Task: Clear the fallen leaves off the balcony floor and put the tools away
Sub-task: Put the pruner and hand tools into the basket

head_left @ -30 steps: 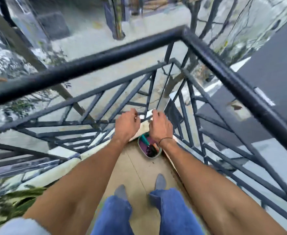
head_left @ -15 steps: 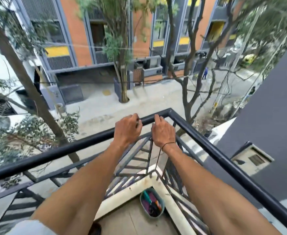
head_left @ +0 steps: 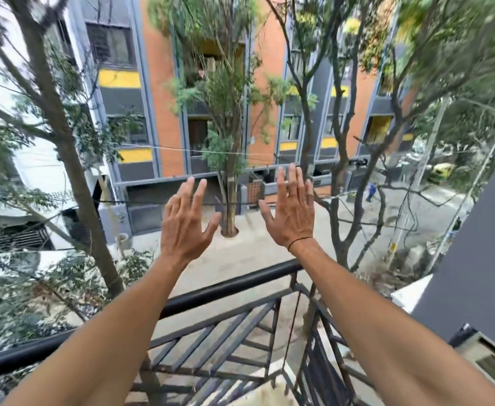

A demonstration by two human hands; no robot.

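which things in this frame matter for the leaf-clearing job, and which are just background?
Job:
- left hand, open, raised, holding nothing
- right hand, open, raised, holding nothing
- pale balcony floor corner
No leaves or tools in view.

Background:
- black metal balcony railing
- orange and grey building across the street
- brown tree trunk
- thin black wristband

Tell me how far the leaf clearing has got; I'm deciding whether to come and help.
Done: cannot be judged; only a pale strip of balcony floor shows at the corner, and no leaves show on it. In hand: nothing; the left hand and right hand are spread open above the black railing. Left: unclear, since no tools are in view.
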